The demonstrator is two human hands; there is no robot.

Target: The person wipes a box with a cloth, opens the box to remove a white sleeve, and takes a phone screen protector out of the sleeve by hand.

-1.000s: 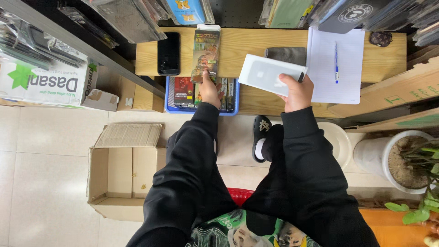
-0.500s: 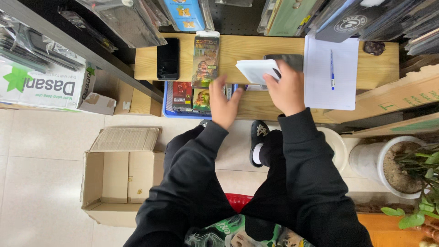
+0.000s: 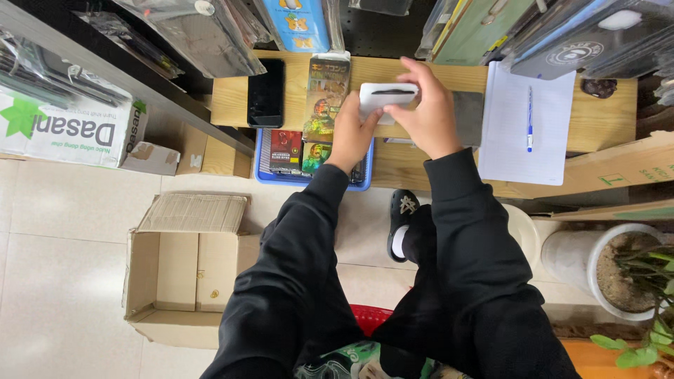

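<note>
Both hands hold a white phone case over the wooden bench.

The left hand (image 3: 351,133) grips the left end of the white phone case (image 3: 388,97) and the right hand (image 3: 427,112) closes over its right end, so the case sits edge-up above the wooden bench (image 3: 604,119). On the bench, a black phone (image 3: 266,92) and a printed packet (image 3: 326,95) lie left of the case; a paper sheet (image 3: 509,133) with a blue pen (image 3: 529,118) lies right of it.

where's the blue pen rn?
In the head view, the blue pen lies on the white notepad at the right of the wooden bench, to the right of the right hand.
</note>
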